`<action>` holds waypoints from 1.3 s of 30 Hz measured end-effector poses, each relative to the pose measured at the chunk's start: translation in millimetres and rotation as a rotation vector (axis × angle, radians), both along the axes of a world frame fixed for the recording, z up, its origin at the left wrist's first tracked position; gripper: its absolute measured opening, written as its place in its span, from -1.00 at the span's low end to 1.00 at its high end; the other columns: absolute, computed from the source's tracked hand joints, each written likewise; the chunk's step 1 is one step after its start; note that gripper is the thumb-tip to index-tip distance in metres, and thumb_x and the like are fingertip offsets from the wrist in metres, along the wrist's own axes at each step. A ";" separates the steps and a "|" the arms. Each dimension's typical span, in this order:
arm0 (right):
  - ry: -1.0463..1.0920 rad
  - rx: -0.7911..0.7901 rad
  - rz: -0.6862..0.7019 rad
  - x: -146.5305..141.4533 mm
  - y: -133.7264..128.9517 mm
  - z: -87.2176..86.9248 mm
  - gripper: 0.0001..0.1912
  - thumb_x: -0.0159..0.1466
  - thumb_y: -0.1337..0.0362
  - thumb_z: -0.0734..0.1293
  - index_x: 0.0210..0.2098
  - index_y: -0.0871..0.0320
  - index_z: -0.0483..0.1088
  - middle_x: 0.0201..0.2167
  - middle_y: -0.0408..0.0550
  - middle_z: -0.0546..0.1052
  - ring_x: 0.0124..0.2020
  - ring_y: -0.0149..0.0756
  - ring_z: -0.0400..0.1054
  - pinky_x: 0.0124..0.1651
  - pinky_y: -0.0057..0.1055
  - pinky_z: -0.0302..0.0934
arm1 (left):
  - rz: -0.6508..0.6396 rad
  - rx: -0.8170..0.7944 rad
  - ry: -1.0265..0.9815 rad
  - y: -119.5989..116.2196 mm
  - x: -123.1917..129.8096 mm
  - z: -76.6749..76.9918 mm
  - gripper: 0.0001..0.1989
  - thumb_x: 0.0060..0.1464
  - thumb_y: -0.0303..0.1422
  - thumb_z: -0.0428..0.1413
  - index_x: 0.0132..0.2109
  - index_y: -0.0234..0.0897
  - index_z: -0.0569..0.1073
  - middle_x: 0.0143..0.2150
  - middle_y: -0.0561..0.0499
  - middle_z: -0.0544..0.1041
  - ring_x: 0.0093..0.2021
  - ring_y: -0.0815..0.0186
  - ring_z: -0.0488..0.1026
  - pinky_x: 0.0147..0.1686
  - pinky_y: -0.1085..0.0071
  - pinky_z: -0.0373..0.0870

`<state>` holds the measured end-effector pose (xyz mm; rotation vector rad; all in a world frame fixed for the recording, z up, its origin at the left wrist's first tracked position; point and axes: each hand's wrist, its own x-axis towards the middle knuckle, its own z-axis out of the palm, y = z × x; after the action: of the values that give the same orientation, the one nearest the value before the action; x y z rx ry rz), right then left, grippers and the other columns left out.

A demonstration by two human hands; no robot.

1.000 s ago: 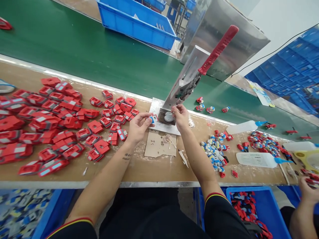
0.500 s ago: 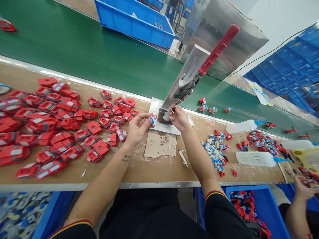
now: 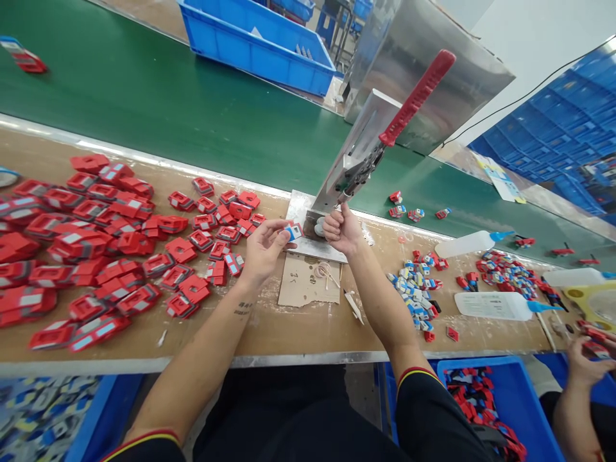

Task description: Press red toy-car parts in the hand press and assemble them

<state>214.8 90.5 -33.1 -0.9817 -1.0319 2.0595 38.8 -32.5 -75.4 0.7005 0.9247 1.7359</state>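
My left hand [image 3: 266, 253] pinches a small plastic part [image 3: 293, 231], blue and white with a red edge, between thumb and fingertips. It is held just left of the metal base of a hand press [image 3: 359, 160]. My right hand [image 3: 342, 231] is curled closed, thumb side up, right below the press's lower tip. Whatever its fingers hold, if anything, is hidden. The press's long red handle [image 3: 418, 96] points up and to the right. Behind my right hand, a round pale piece [image 3: 319, 226] on the base is partly covered.
Many red plastic parts [image 3: 129, 240] lie to the left. Small blue-and-white parts [image 3: 414, 289] and glue bottles [image 3: 495, 305] lie to the right. A cardboard piece [image 3: 298, 289] and a white pen-like tool [image 3: 353, 306] lie in front. Beyond runs a green conveyor [image 3: 192, 115]. A co-worker's hand [image 3: 584, 366] works at far right.
My right hand has curled its fingers in more, staying beneath the press tip. My left hand keeps the part, now turned slightly. A red part on the conveyor has moved right.
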 end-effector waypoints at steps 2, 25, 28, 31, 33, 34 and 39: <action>-0.038 0.050 -0.009 11.1 -6.0 2.4 -0.16 0.27 -0.44 0.31 -0.65 0.07 -0.12 -0.70 -0.33 -0.02 -0.69 -0.52 -0.18 -0.71 -0.56 -0.22 | 0.016 -0.003 -0.006 0.7 -0.3 -0.9 -0.45 -0.13 0.06 0.50 -0.13 -0.20 0.58 -0.08 -0.05 0.66 -0.18 0.29 0.65 -0.31 0.44 0.68; -0.251 0.513 -0.091 30.4 -21.5 -7.0 -0.46 0.21 -0.23 0.49 -0.04 -0.01 0.43 -0.12 -0.08 0.58 -0.25 -0.30 0.50 -0.35 -0.41 0.40 | -0.266 0.105 0.355 68.5 10.0 15.5 -0.28 -0.32 -0.33 0.57 0.06 -0.20 0.56 0.03 -0.15 0.70 0.07 0.05 0.66 0.17 0.11 0.60; -0.124 0.442 0.012 29.5 -23.5 -16.1 -0.40 0.10 -0.15 0.59 -0.03 -0.02 0.39 -0.21 -0.13 0.60 -0.27 -0.31 0.53 -0.27 -0.39 0.47 | -0.289 0.215 0.543 63.6 8.1 12.2 -0.38 -0.20 -0.31 0.52 0.07 -0.21 0.61 0.18 -0.21 0.63 0.22 -0.03 0.58 0.31 -0.02 0.51; -0.132 0.548 -0.055 32.5 -23.8 -25.1 -0.45 0.10 0.02 0.59 -0.04 -0.03 0.34 -0.18 -0.15 0.58 -0.22 -0.30 0.53 -0.13 -0.32 0.51 | -0.290 0.252 0.641 63.7 8.7 7.6 -0.44 -0.12 -0.32 0.46 0.10 -0.19 0.62 0.30 -0.23 0.53 0.31 -0.06 0.51 0.26 -0.02 0.55; -0.177 0.652 -0.127 34.1 -21.0 -31.2 -0.52 0.12 0.12 0.55 -0.06 -0.04 0.30 -0.11 -0.13 0.56 -0.13 -0.27 0.53 -0.01 -0.25 0.50 | -0.311 0.226 0.663 68.8 10.8 4.5 -0.39 -0.12 -0.35 0.44 0.15 -0.21 0.59 0.22 -0.23 0.58 0.21 -0.03 0.58 0.19 0.00 0.60; -0.203 0.699 -0.152 34.4 -18.8 -34.0 -0.54 0.13 0.17 0.52 -0.06 -0.04 0.29 -0.08 -0.11 0.55 -0.09 -0.25 0.53 0.05 -0.22 0.49 | -0.322 0.204 0.669 72.9 12.0 3.2 -0.37 -0.11 -0.36 0.43 0.17 -0.23 0.57 0.13 -0.22 0.63 0.12 0.00 0.62 0.16 0.00 0.60; -0.357 0.841 -0.194 30.8 -6.0 -43.4 -0.53 0.17 0.24 0.39 0.05 -0.02 0.23 -0.03 -0.02 0.58 0.03 -0.13 0.52 0.14 -0.10 0.44 | -0.262 0.157 0.714 98.9 15.1 -2.0 -0.44 -0.11 -0.46 0.36 0.11 -0.30 0.58 -0.10 -0.13 0.70 -0.06 0.06 0.66 0.16 0.04 0.56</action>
<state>245.6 84.5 -76.5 -0.9363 -1.7038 1.1081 53.9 66.5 -77.4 1.5315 1.1058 1.3381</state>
